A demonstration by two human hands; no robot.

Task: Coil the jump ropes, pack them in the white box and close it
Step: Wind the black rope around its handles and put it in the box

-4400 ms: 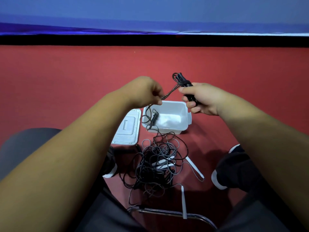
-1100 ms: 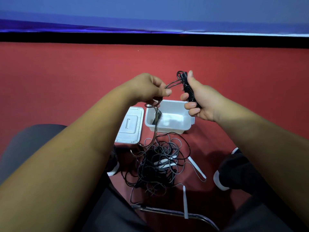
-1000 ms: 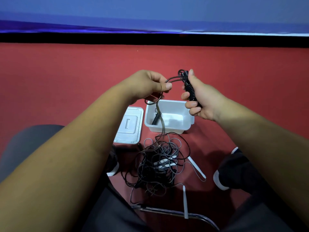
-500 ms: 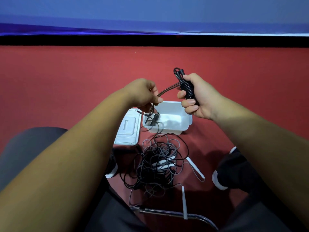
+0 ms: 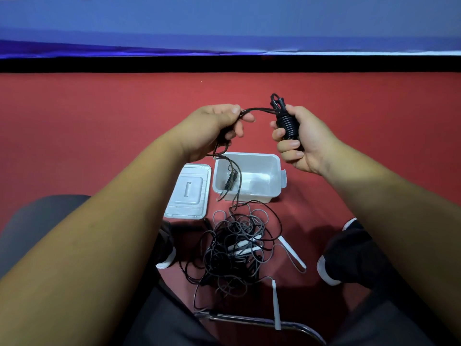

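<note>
In the head view, the right grip (image 5: 308, 139) sits right of centre in the upper middle of the frame. Its fingers are curled round a tight black coil of jump rope (image 5: 288, 123), and a few short loops stick out above the thumb. A pair of black cord strands (image 5: 259, 110) arcs leftward from the top of that coil to the left grip (image 5: 214, 128), which pinches them between thumb and fingers. Below the left grip the strands drop in loose loops, and a ribbed black handle (image 5: 229, 182) hangs within the outline of the white box (image 5: 277, 176); whether it touches the bottom cannot be told.

The white box stands open on the red floor (image 5: 99, 126), just below the two grips at the centre of the frame, with a latch tab on its right wall. Its lid (image 5: 188, 191) lies flat on the floor just beside the box's left wall.

Lower in the frame, between the person's two dark shoes (image 5: 349, 255), a tangled heap of black and grey ropes (image 5: 234, 250) lies on the floor just below the box. Slim white handles (image 5: 291, 252) poke out of the heap at its right and lower edges. The hanging strands run down into this heap.

A curved metal chair bar (image 5: 262, 320) crosses the bottom of the frame. Along the top, a black strip and a blue wall (image 5: 224, 21) border the red floor.
</note>
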